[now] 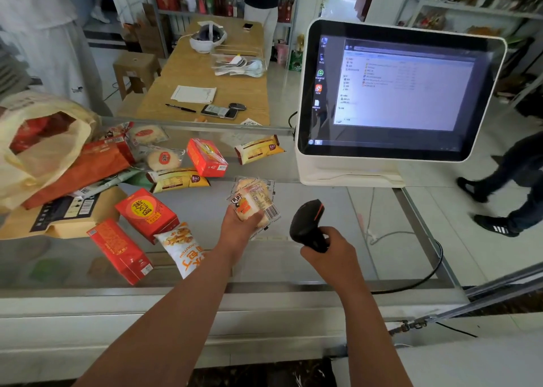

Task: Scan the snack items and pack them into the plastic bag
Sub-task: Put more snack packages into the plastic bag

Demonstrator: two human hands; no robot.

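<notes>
My left hand (239,225) holds a clear-wrapped rice cracker packet (255,200) above the glass counter, its barcode turned to the right. My right hand (330,250) grips a black barcode scanner (308,225), its head pointing at the packet from a short gap away. A cream plastic bag (41,148) lies open at the far left with red packets inside. Loose snacks lie between: red boxes (147,213), a white bread-chip pouch (183,248), yellow cake packets (260,148) and more rice crackers (163,159).
A white point-of-sale terminal (399,93) stands at the counter's right back. The scanner's black cable (423,278) loops along the right edge. A brown paper pouch (63,214) lies at the left. Behind the glass counter (293,269) is a wooden table; a person's legs are at far right.
</notes>
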